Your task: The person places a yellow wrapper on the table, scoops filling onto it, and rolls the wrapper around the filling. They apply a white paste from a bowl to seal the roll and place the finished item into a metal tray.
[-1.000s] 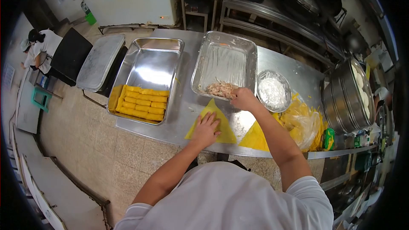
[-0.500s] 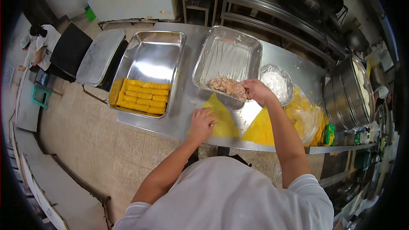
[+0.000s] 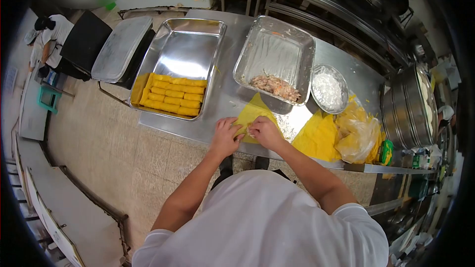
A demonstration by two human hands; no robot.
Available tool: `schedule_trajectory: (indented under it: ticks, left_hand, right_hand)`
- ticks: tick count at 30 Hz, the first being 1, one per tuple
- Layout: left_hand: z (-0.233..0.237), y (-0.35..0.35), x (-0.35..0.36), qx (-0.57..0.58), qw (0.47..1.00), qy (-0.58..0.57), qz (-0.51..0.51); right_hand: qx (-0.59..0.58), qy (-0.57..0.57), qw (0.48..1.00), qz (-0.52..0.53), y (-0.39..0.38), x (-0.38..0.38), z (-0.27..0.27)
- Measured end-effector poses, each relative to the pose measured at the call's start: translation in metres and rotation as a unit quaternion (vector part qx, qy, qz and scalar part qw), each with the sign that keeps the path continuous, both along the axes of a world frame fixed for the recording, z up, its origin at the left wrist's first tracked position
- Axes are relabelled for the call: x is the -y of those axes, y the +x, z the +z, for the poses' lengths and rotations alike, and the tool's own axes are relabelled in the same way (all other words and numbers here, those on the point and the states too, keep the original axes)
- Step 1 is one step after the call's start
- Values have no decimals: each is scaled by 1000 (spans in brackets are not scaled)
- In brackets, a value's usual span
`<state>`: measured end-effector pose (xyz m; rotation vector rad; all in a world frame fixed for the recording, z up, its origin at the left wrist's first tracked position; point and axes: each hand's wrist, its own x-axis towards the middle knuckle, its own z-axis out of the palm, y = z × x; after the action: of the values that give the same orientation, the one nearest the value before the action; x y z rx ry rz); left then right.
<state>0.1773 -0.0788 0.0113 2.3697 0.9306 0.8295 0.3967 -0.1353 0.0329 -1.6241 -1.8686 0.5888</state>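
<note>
A thin yellow wrapper sheet (image 3: 256, 110) lies on the steel table, its pointed corner facing away from me. My right hand (image 3: 266, 132) is over the sheet's near part, fingers pinched around a small lump of pale minced filling (image 3: 250, 131). At the sheet's left edge rests my left hand (image 3: 226, 136), fingers apart, holding nothing. Beyond the sheet stands a deep metal pan (image 3: 277, 52) with a mound of minced meat filling (image 3: 277, 88) along its near side. To the right, more yellow wrappers (image 3: 316, 138) are stacked beside a plastic bag (image 3: 355, 143).
On the left, a steel tray (image 3: 190, 44) holds rows of yellow rolls (image 3: 175, 94). A bowl of white powder (image 3: 327, 88) stands right of the pan. Stacked steamers (image 3: 408, 109) sit at the table's right end. Another person (image 3: 52, 44) is at the far left.
My right hand has come from the pan toward me and left, onto the wrapper, carrying filling. The left hand stays by the wrapper's left side. The view has shifted slightly.
</note>
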Motion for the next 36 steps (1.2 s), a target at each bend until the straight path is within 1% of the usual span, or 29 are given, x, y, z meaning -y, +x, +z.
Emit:
schedule_trajectory:
  ticks: [3, 6, 9, 12, 15, 18, 20, 23, 25, 26, 29, 32, 34, 35, 36]
  left_hand:
    - [-1, -2, -1, 8, 1000, -1, -1]
    - [-3, -3, -1, 3, 1000, -7, -6]
    - [-2, -5, -1, 0, 1000, -17, -10]
    - [-2, -6, -3, 5, 1000, -27, -15]
    - [-5, -5, -3, 13, 999, -23, -23]
    - [-7, -4, -4, 17, 999, -12, -25]
    - [-6, -5, -3, 20, 999, -7, -24]
    - [-7, -2, -4, 24, 999, -11, -21]
    - [-7, -2, -3, 17, 999, -32, -16]
    - [-7, -3, -2, 14, 999, -34, -14]
    - [-8, -1, -1, 15, 999, -38, -5]
    - [-9, -1, 0, 23, 999, -34, -1]
    - [-10, 0, -2, 21, 999, -27, -1]
    - [-11, 0, -2, 22, 999, -25, 1]
    - [-10, 0, -1, 23, 999, -25, 2]
  right_hand:
    - [47, 24, 998, -35, -2, 7, 1]
    - [32, 22, 998, -53, -5, 12, 5]
    - [78, 0, 996, -45, -6, 23, 15]
    - [66, -24, 995, -65, -3, 24, 11]
    - [49, 2, 994, -101, -2, 27, 14]
    - [1, 10, 981, -196, 14, 7, 49]
    - [35, 90, 975, -198, 41, -25, 69]
    - [118, 63, 977, -167, 67, -65, 87]
    - [210, -32, 972, -96, 78, -82, 73]
    - [255, -78, 962, -59, 82, -87, 63]
    - [325, -111, 939, -29, 89, -93, 51]
    - [154, -91, 983, -41, 88, -77, 80]
    - [72, -159, 984, -46, 75, -61, 87]
    - [31, -193, 980, -48, 69, -48, 86]
    - [42, -183, 982, -26, 71, -37, 48]
